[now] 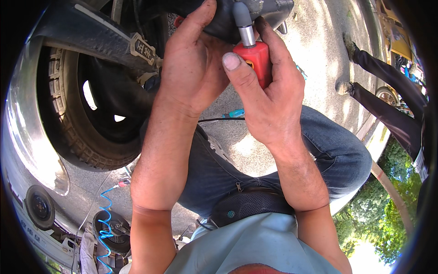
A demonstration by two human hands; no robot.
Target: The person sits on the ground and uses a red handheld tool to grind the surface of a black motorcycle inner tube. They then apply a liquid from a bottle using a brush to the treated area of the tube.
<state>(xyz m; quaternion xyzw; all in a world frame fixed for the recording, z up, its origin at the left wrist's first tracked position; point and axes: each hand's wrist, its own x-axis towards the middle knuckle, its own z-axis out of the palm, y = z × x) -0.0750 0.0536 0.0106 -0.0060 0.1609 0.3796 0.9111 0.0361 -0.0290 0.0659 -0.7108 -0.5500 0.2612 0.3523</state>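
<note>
My right hand (pixel 269 100) is closed round a red hand tool (pixel 261 64) with a silver collar and a grey rounded tip pointing away from me. The thumb lies along its near side. A black rounded part (pixel 273 13) of the vehicle is just beyond the tool. My left hand (pixel 194 68) is curled against that black part, with the thumb stretched up over it. Some of its fingers are hidden behind the part and my palm. Both hands are raised above my lap, close together.
A wheel with a treaded tyre (pixel 68 109) stands to the left under silver bodywork (pixel 27 123). A blue coiled hose (pixel 106 223) hangs at lower left. A dark cable (pixel 223 119) crosses near my knees. A person in dark trousers (pixel 388 105) stands at right.
</note>
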